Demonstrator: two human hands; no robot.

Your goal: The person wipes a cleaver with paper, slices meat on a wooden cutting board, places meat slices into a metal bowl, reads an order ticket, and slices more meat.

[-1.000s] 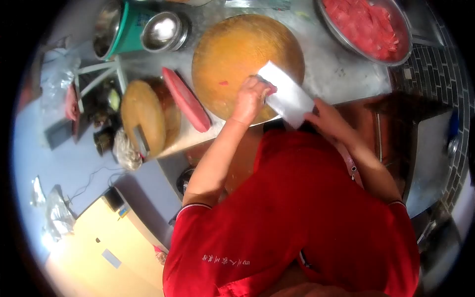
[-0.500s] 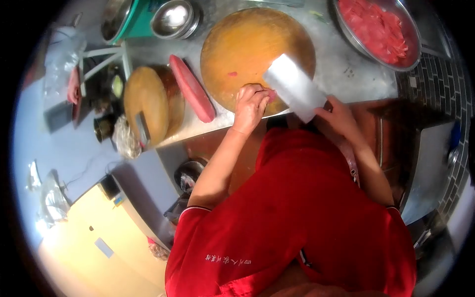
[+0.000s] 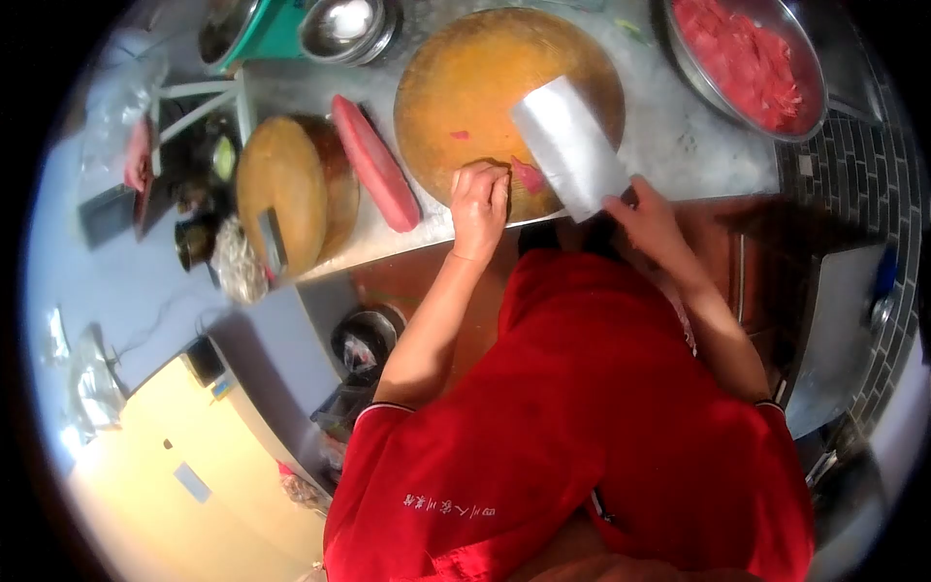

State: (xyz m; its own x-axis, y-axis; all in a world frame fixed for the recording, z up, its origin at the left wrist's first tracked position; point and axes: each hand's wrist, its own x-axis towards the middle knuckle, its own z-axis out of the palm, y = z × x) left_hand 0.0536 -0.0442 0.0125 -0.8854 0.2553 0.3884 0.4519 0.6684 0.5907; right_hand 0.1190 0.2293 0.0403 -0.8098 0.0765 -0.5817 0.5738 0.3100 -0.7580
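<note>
In my right hand (image 3: 645, 215) is the handle of a broad cleaver (image 3: 570, 145), its blade tilted over the near right part of a round wooden chopping board (image 3: 485, 68). A small piece of red meat (image 3: 527, 176) lies on the board just left of the blade. My left hand (image 3: 479, 202) is closed at the board's near edge, beside that meat, its fingers curled under; what they hold, if anything, is hidden. A small meat scrap (image 3: 460, 135) lies farther back on the board. Left of the board rests a long slab of red meat (image 3: 376, 165).
At the far right stands a metal bowl (image 3: 813, 126) of sliced red meat. A second round wooden block (image 3: 281, 194) with a dark-bladed tool (image 3: 272, 242) is at the left. Stacked metal bowls (image 3: 344, 29) stand at the back, beside a green container (image 3: 276, 39).
My left hand has drawn left, away from the meat piece, which now shows in full beside the blade. The cleaver has shifted slightly and is still in my right hand.
</note>
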